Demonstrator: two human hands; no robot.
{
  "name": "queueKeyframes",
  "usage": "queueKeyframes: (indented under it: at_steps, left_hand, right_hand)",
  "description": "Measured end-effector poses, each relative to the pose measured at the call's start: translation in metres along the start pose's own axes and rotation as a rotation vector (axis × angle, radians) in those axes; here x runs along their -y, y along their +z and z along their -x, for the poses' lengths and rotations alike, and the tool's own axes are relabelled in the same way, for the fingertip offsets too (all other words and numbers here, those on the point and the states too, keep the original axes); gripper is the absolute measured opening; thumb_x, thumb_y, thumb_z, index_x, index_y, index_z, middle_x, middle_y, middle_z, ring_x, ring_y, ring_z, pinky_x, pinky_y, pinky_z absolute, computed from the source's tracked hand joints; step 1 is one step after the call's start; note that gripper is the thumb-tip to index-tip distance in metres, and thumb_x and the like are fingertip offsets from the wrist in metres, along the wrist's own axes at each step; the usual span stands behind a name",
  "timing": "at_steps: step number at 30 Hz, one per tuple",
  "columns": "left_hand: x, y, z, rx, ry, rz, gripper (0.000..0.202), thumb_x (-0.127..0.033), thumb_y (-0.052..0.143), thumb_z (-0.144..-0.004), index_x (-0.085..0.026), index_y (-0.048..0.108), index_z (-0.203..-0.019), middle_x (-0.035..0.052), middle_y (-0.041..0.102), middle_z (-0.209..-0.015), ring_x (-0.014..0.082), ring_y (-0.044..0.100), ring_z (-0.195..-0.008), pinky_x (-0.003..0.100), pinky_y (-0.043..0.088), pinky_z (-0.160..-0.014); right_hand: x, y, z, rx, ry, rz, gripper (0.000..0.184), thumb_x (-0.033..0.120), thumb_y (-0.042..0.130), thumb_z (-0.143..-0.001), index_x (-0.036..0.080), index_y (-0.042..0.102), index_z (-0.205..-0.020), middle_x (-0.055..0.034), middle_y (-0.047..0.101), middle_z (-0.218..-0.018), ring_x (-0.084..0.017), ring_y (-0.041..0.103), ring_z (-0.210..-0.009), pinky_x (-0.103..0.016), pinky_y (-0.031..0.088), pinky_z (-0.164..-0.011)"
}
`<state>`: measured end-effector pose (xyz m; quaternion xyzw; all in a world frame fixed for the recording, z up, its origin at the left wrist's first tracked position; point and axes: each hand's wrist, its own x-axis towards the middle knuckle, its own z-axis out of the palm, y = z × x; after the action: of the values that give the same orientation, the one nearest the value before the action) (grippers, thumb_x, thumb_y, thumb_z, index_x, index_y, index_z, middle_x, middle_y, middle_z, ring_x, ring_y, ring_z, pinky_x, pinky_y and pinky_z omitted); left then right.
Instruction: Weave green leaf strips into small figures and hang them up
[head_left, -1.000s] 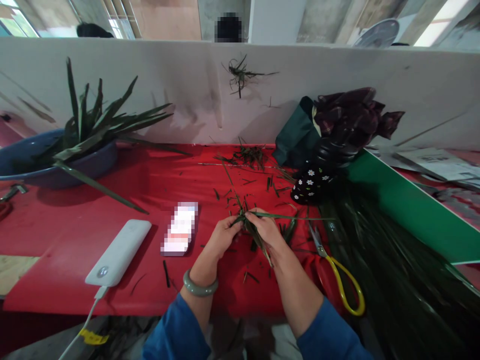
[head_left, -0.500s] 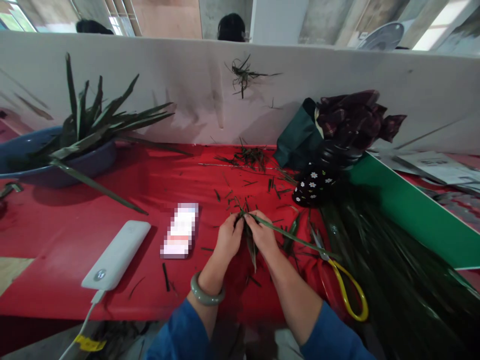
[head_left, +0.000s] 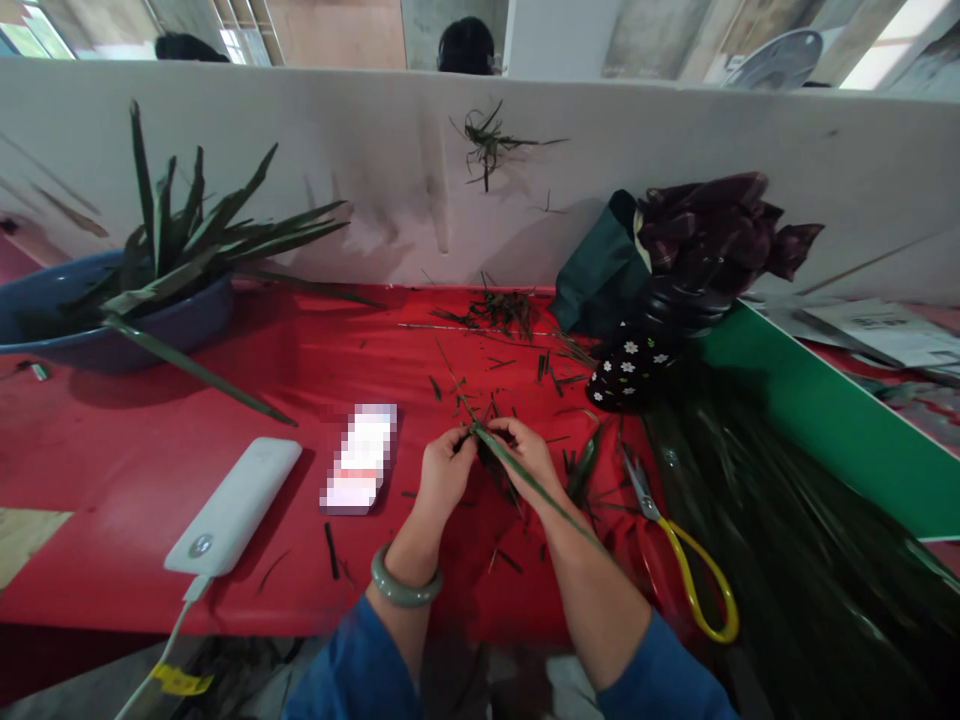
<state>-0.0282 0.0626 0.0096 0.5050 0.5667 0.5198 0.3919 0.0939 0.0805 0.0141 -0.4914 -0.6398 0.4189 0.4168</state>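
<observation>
Over the red cloth (head_left: 360, 590), my left hand (head_left: 445, 474) is closed in a pinch on a small dark green piece made of leaf strips. My right hand (head_left: 529, 460) is beside it, thumb and fingers bent around the same leaf work. One long green leaf strip (head_left: 547, 495) crosses from the fingertips back over my right wrist, and a thin end points away up the table. The exact grip under the fingers is partly hidden. To the right of my right hand lie a folded leaf (head_left: 586, 465) and yellow-handled scissors (head_left: 686, 565), blades pointing away.
A blue basin (head_left: 161, 335) of long leaves stands at left. Nearer are a white power bank (head_left: 236, 505) and a phone (head_left: 361, 460). Leaf scraps (head_left: 506, 312) lie before a white partition (head_left: 360, 150). Dark leaves (head_left: 787, 540) and a green board (head_left: 832, 420) fill the right.
The long strip has swung from pointing right toward the scissors to lying back over my right wrist. Both hands have shifted slightly, with the fingertips a little further apart.
</observation>
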Motion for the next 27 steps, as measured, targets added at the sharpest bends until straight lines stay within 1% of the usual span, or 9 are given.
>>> queueKeyframes:
  at_steps: [3,6,9,11,14,17,21,24,27]
  left_hand:
    - [0.004,0.000,-0.001,0.008,-0.017,-0.020,0.020,-0.026,0.048,-0.069,-0.015,0.063,-0.076,0.0009,0.060,-0.064,0.0132,0.051,-0.063,0.022,0.037,-0.059]
    - [0.009,0.001,-0.002,0.035,-0.038,-0.005,0.020,-0.026,0.048,-0.069,-0.014,0.063,-0.077,0.0006,0.058,-0.064,0.0126,0.050,-0.063,0.022,0.036,-0.059]
    - [0.012,0.001,-0.002,0.066,-0.059,0.050,0.019,-0.027,0.049,-0.068,-0.014,0.062,-0.076,-0.0008,0.055,-0.062,0.0108,0.047,-0.060,0.021,0.035,-0.056]
    - [0.011,0.001,-0.001,0.068,-0.082,0.104,0.018,-0.028,0.050,-0.068,-0.013,0.061,-0.072,-0.0020,0.053,-0.059,0.0092,0.045,-0.057,0.019,0.033,-0.054]
    - [0.007,-0.001,0.000,0.058,-0.149,0.190,0.018,-0.030,0.052,-0.067,-0.013,0.059,-0.068,-0.0041,0.048,-0.054,0.0065,0.040,-0.051,0.018,0.030,-0.051]
    - [0.003,-0.002,0.000,0.049,-0.208,0.240,0.019,-0.031,0.054,-0.067,-0.013,0.059,-0.067,-0.0053,0.045,-0.050,0.0049,0.036,-0.047,0.017,0.028,-0.048]
    - [0.000,-0.002,0.001,0.085,-0.202,0.294,0.021,-0.031,0.056,-0.066,-0.013,0.062,-0.074,-0.0019,0.054,-0.060,0.0060,0.043,-0.054,0.018,0.033,-0.054]
    - [-0.002,0.000,0.002,0.131,-0.176,0.324,0.024,-0.030,0.059,-0.064,-0.014,0.063,-0.081,0.0013,0.060,-0.071,0.0091,0.049,-0.063,0.020,0.037,-0.062]
    - [-0.003,0.001,0.004,0.153,-0.154,0.317,0.023,-0.029,0.060,-0.062,-0.014,0.064,-0.079,0.0014,0.061,-0.071,0.0099,0.050,-0.065,0.021,0.037,-0.063]
  right_hand:
    - [0.002,0.001,0.002,-0.007,-0.131,0.048,0.020,0.025,0.051,-0.072,0.020,0.055,-0.090,-0.0018,0.059,-0.085,-0.014,0.054,-0.078,-0.024,0.042,-0.068]
    - [0.003,0.000,0.002,-0.027,-0.282,0.116,0.014,0.025,0.052,-0.072,0.021,0.059,-0.084,-0.0021,0.058,-0.081,-0.014,0.054,-0.077,-0.025,0.042,-0.070]
    - [0.003,-0.001,0.002,-0.083,-0.353,0.134,0.012,0.023,0.050,-0.075,0.020,0.061,-0.077,-0.0026,0.057,-0.075,-0.013,0.054,-0.072,-0.025,0.042,-0.068]
    - [0.004,-0.002,0.002,-0.096,-0.359,0.142,0.012,0.021,0.050,-0.075,0.019,0.061,-0.074,-0.0026,0.058,-0.073,-0.014,0.055,-0.071,-0.025,0.042,-0.068]
    - [0.005,-0.002,0.001,-0.057,-0.326,0.110,0.011,0.023,0.050,-0.074,0.019,0.061,-0.072,-0.0025,0.058,-0.071,-0.014,0.054,-0.069,-0.026,0.042,-0.066]
    - [0.003,-0.001,0.000,-0.036,-0.238,0.021,0.013,0.026,0.050,-0.074,0.018,0.060,-0.072,-0.0021,0.057,-0.070,-0.014,0.054,-0.067,-0.025,0.042,-0.063]
    - [-0.005,0.001,-0.002,-0.085,-0.056,-0.157,0.017,0.033,0.051,-0.073,0.017,0.058,-0.075,-0.0001,0.056,-0.065,-0.013,0.052,-0.062,-0.024,0.041,-0.058]
    - [-0.009,0.002,-0.003,-0.115,0.021,-0.256,0.020,0.036,0.053,-0.070,0.016,0.057,-0.073,0.0010,0.055,-0.064,-0.012,0.050,-0.060,-0.023,0.040,-0.056]
    - [-0.008,0.003,-0.003,-0.137,0.082,-0.333,0.022,0.037,0.054,-0.068,0.016,0.055,-0.070,0.0025,0.053,-0.061,-0.010,0.047,-0.056,-0.022,0.038,-0.055]
